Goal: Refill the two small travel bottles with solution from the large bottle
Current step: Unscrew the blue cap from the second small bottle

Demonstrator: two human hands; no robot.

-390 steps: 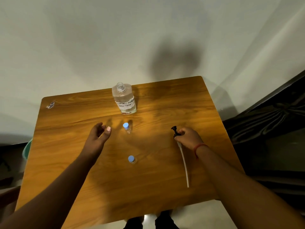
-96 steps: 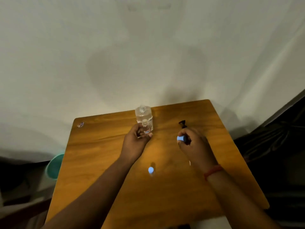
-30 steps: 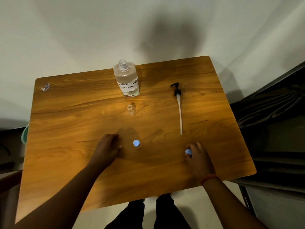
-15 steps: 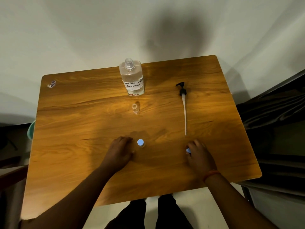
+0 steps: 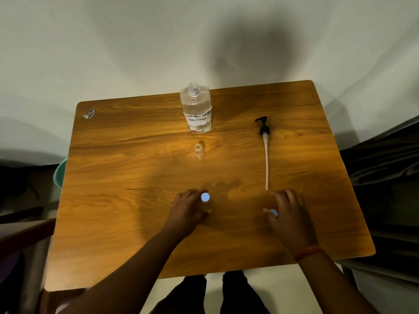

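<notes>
your left hand [image 5: 188, 211] curls around the capped small bottle [image 5: 205, 197]; your right hand [image 5: 289, 214] pinches a blue cap [image 5: 274, 213]; the uncapped small bottle [image 5: 198, 150] stands before the large bottle [image 5: 196, 109].

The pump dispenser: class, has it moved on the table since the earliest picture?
Yes. The pump dispenser then lay under the right hand, nearer than the large bottle; it now lies farther back, its head about level with that bottle's base.
</notes>
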